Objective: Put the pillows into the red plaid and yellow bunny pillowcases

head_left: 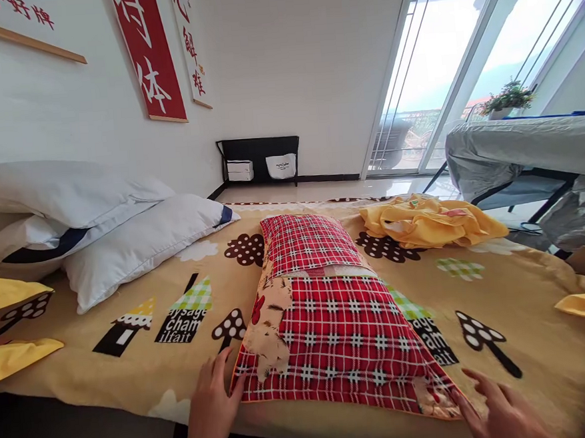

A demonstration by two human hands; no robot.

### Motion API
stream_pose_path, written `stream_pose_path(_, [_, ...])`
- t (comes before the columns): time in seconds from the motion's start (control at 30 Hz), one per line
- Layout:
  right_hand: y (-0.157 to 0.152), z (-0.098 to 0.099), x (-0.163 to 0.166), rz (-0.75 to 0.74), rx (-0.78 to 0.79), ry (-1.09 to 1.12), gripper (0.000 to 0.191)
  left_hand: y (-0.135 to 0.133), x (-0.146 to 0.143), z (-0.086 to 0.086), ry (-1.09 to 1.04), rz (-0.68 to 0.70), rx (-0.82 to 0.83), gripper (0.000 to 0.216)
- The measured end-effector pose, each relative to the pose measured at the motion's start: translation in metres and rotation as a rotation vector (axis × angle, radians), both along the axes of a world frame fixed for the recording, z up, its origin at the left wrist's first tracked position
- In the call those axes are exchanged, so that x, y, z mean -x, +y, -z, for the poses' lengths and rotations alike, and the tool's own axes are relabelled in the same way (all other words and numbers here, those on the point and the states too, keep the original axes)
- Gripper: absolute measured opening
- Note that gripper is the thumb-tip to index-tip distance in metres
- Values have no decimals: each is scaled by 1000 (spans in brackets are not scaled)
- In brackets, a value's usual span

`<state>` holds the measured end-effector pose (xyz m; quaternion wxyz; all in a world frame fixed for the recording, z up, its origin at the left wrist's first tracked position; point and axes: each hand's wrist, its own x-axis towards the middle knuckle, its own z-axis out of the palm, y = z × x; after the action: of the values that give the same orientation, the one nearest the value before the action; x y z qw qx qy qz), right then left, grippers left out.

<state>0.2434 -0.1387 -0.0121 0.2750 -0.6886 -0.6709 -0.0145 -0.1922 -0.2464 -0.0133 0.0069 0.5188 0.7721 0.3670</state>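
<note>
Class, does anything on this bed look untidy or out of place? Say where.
A yellow cloth lies crumpled in a heap at the far right of the bed. The red checked pillow sits mid-bed, away from the white pillows stacked at left.

A white wall [281, 59] on the far left carries red banners [148, 55], with a low black shelf [257, 145] below. Daylight floods through the far-right glass doors [441, 55]. A grey cover [518, 146] drapes perhaps a table.

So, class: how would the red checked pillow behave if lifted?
Probably floppy: the red checked pillow creases midway, so it would likely sag. Plump stuffing suggests it is light for its size. Lying flat on the bedsheet, it should not roll.
</note>
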Motion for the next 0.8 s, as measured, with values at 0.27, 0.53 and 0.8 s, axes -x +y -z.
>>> stream_pose_path(0.27, [28, -37, 161, -673, -446, -288, 54, 78, -99, -50, 500, 496, -184, 53])
stream_pose_path(0.53, [28, 10, 139, -580, -355, -400, 59, 77, -50, 1, 592, 338, 14, 66])
stream_pose_path(0.8, [6, 39, 84, -189, -165, -139, 84, 46, -22, 17, 607, 270, 145, 76])
